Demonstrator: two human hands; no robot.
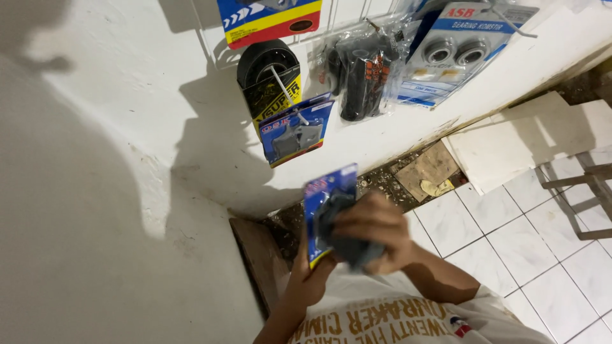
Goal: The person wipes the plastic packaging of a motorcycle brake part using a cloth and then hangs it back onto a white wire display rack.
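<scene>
Below the white wall, in the head view, the person's two hands meet over a blue carded blister pack (327,191), held upright in front of the chest. The left hand (310,280) has its grip closed on the pack's lower edge from beneath, fingers wrapped around the yellow-trimmed bottom corner. The right hand (373,228) has its grip closed on a dark grey cloth (347,245), pressing it against the face of the pack, so the cloth covers most of the lower half. The hands are slightly blurred.

On the wall above, several packaged parts hang from a white wire rack (357,19): a second blue blister pack (295,130) just above the held one, a black roller on a black-and-yellow card (269,71) behind it, a clear bag with black grips (360,73) beside that, and a blue-and-white card with two round bearings (454,54) further right. At the wall's foot lie a brown board (428,169) and pale sheets (510,143) over white floor tiles (548,255). The person's white printed shirt (395,318) fills the bottom edge.
</scene>
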